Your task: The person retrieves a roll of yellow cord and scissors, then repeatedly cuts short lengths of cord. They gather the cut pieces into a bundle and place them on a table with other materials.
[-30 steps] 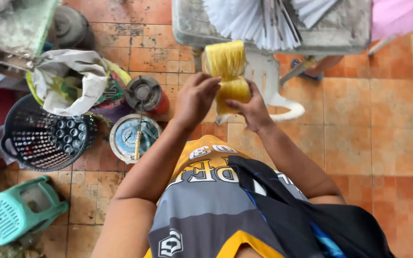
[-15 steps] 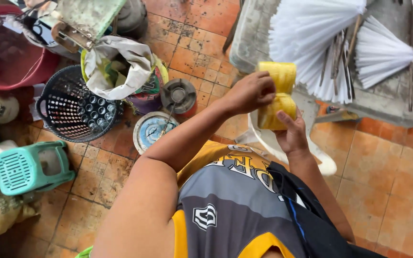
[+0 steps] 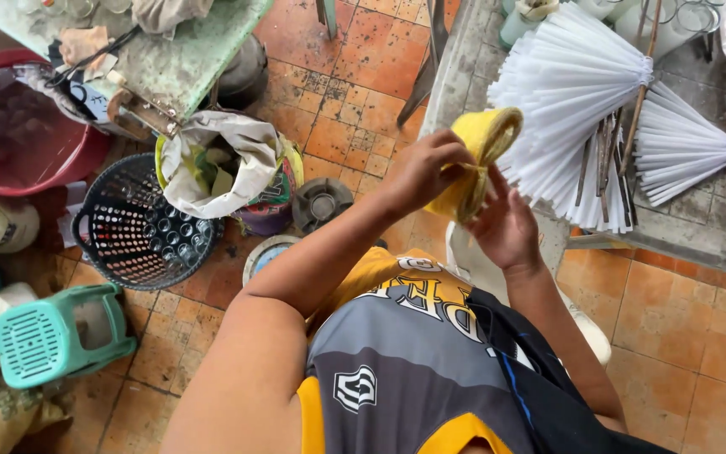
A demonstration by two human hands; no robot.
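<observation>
Above the orange tiled floor [image 3: 338, 126], just off the near-left edge of the grey table [image 3: 674, 244], both hands meet on a yellow bundle [image 3: 485, 147] of fibre, pinched at its waist. The left hand [image 3: 426, 172] is closed over the bundle's left side, fingers wrapped round the tied middle. The right hand [image 3: 506, 223] comes up from below with its palm turned toward the bundle and its fingers spread, their tips touching the waist; whether it truly grips cannot be told. The bundle's upper end flares open and stands tilted toward the table.

Just beyond the bundle, on the table, lie two fans of white strips [image 3: 577, 92], spread wide, with thin brown sticks [image 3: 611, 160] across them. Below the hands is a white plastic chair [image 3: 472, 261]. Left of the forearm, on the floor, sit a small round grey dish [image 3: 323, 204], a yellow bucket lined with a crumpled white sack [image 3: 212, 160], and a black perforated basket [image 3: 136, 227]. Farther left stand a red basin [image 3: 27, 143] and a green plastic stool [image 3: 44, 336].
</observation>
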